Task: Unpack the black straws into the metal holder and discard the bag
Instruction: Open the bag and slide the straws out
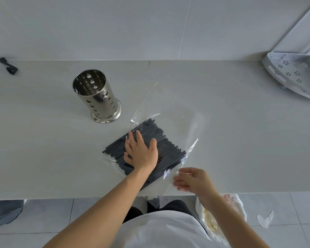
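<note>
A flat spread of black straws (168, 149) lies on the pale counter (43, 140), partly under a clear plastic bag (190, 126). My left hand (140, 152) presses flat on the straws with straight fingers. My right hand (191, 180) pinches the near edge of the clear bag close to the counter's front edge. The perforated metal holder (98, 96) stands upright and empty, to the left of and behind the straws.
A small black clip-like object (8, 66) lies at the far left by the wall. A white perforated corner rack (293, 74) sits at the back right. Below the counter edge, a white plastic bag (220, 217) rests on the tiled floor.
</note>
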